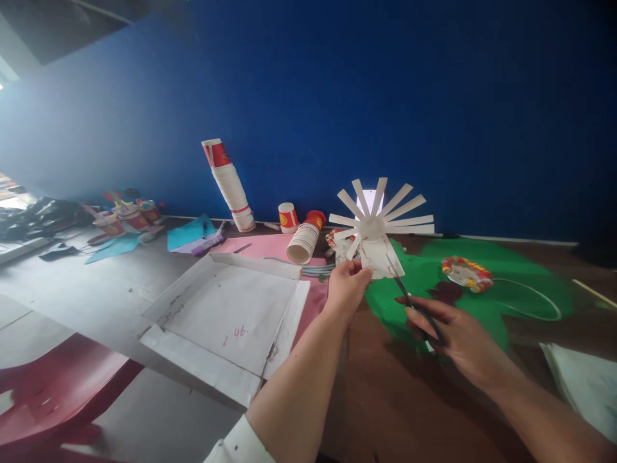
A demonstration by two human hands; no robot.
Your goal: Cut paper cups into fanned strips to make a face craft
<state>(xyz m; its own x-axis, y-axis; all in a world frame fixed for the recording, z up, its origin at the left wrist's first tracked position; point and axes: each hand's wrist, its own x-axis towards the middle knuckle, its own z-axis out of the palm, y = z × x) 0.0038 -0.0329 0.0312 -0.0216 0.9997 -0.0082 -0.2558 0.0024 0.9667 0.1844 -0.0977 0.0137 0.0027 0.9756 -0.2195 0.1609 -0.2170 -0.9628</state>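
Note:
My left hand (348,288) pinches the lower left side of a paper cup (378,254) whose wall is partly cut into strips. Several white strips fan out around its round base, while the uncut part hangs below. My right hand (446,331) is wrapped round the handles of dark scissors (415,306). The blades reach up to the lower right edge of the cup's uncut wall. A ring of red and yellow braid (466,274) with a pale centre and strips lies beyond my right hand, on green paper (414,270).
A white cardboard box lid (212,315) lies left of my arm. Behind it are a leaning stack of paper cups (234,193), an upside-down cup (288,218) and a tipped cup stack (303,243). A red chair (72,392) stands front left. White sheets (583,379) lie at right.

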